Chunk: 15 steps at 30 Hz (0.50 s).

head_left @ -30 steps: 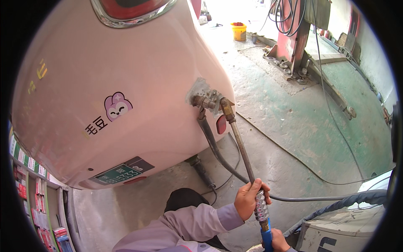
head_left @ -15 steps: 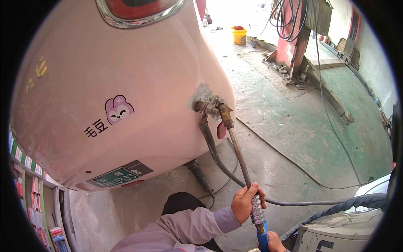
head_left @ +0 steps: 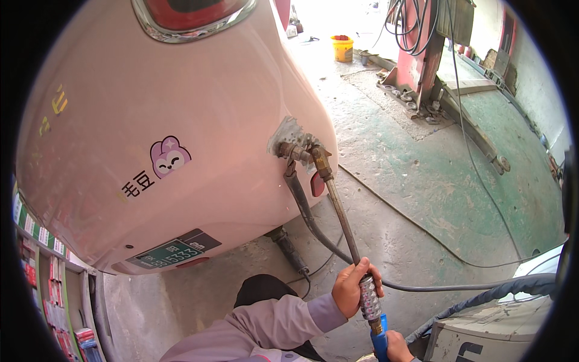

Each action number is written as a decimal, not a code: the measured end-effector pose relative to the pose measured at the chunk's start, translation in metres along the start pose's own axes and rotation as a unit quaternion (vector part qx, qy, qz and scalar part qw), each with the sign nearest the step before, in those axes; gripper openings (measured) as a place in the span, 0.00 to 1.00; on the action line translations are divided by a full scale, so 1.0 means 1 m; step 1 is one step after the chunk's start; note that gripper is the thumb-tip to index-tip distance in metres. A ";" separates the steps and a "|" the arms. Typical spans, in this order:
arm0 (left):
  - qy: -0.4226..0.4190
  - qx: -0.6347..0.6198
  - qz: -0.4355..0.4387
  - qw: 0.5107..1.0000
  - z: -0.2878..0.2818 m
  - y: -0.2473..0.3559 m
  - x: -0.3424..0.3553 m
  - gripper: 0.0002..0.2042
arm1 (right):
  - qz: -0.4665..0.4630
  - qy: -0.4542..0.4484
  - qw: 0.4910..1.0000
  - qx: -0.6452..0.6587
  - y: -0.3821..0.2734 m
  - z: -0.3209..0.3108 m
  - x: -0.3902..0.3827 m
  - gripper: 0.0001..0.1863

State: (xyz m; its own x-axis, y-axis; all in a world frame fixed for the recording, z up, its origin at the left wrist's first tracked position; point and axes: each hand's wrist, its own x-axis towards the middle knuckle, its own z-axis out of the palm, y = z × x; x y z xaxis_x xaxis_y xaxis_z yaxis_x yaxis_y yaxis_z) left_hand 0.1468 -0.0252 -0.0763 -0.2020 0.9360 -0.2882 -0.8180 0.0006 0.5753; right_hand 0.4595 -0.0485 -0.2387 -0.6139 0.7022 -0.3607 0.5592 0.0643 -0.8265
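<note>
A slide hammer (head_left: pixel 342 217) reaches from my hands up to the rear corner of a pink car (head_left: pixel 229 90). Its brass-coloured head (head_left: pixel 321 161) meets a metal clamp (head_left: pixel 294 151) against a bare grey patch (head_left: pixel 288 128) in the paint. A thick black cable (head_left: pixel 307 217) hangs from the clamp. My left hand (head_left: pixel 353 288) is closed around the rod at the ribbed metal weight (head_left: pixel 370 298), thumb on top. Lower down, my right hand (head_left: pixel 398 347) grips the blue handle (head_left: pixel 380 342), partly cut off by the lower edge.
A dark power tool (head_left: pixel 289 250) is below the bumper. Cables (head_left: pixel 416 232) cross the concrete floor. At lower right stands a pale machine (head_left: pixel 482 338); at left, a shelf (head_left: pixel 66 277) with packages. A red lift post (head_left: pixel 416 66) and yellow bucket (head_left: pixel 342 49) are farther off.
The view has shifted slightly. The blue handle sits at a slightly different angle in my right hand. Both hands keep their hold, and the tool's head stays at the grey patch.
</note>
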 end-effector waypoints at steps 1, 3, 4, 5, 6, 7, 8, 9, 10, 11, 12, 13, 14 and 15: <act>-0.005 0.004 -0.003 1.000 0.000 0.000 0.000 0.24 | 0.004 -0.004 1.000 0.007 0.000 0.000 0.000 0.16; -0.002 0.008 -0.005 1.000 0.002 0.001 -0.001 0.23 | 0.018 -0.012 1.000 0.017 -0.002 0.000 -0.001 0.16; 0.008 0.013 -0.009 1.000 0.003 0.003 -0.001 0.23 | 0.028 -0.016 0.999 0.020 -0.004 0.000 -0.001 0.17; 0.001 0.006 -0.012 1.000 0.004 0.006 0.000 0.22 | 0.038 -0.020 0.999 0.024 -0.007 -0.001 -0.002 0.17; 0.003 0.001 -0.017 1.000 0.006 0.010 0.001 0.22 | -0.013 -0.003 1.000 -0.017 -0.010 -0.001 -0.002 0.17; 0.003 -0.002 -0.037 0.999 0.007 0.016 0.004 0.21 | -0.064 0.013 0.996 -0.058 -0.015 -0.002 -0.003 0.18; 0.003 -0.014 -0.015 1.000 0.009 0.023 0.007 0.21 | -0.114 0.028 0.988 -0.099 -0.019 -0.004 -0.003 0.18; 0.002 -0.024 -0.008 1.000 0.009 0.032 0.011 0.20 | -0.067 0.014 0.996 -0.061 -0.025 -0.005 -0.004 0.18; -0.002 -0.039 0.002 0.999 0.010 0.041 0.015 0.20 | -0.020 0.000 1.000 -0.021 -0.030 -0.006 -0.005 0.19; 0.005 -0.042 0.016 0.999 0.010 0.050 0.020 0.20 | 0.026 -0.014 0.999 0.019 -0.035 -0.007 -0.006 0.19; 0.015 -0.033 0.004 0.999 0.010 0.056 0.023 0.20 | 0.039 -0.008 0.998 0.040 -0.038 -0.008 -0.006 0.19; 0.020 -0.031 0.007 0.999 0.011 0.060 0.025 0.20 | 0.052 -0.001 0.997 0.061 -0.041 -0.008 -0.008 0.20; 0.015 -0.038 0.019 0.999 0.012 0.062 0.027 0.20 | 0.065 0.005 0.995 0.082 -0.042 -0.008 -0.008 0.20; 0.021 -0.025 0.013 0.999 0.012 0.059 0.026 0.20 | 0.073 0.001 0.994 0.085 -0.042 -0.008 -0.008 0.20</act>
State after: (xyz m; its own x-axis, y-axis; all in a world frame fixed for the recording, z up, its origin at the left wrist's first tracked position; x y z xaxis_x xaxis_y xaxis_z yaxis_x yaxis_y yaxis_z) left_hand 0.0998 0.0031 -0.0400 -0.2451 0.9197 -0.3068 -0.8383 -0.0421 0.5436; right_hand 0.4450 -0.0512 -0.1982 -0.5323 0.6961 -0.4817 0.5403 -0.1587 -0.8264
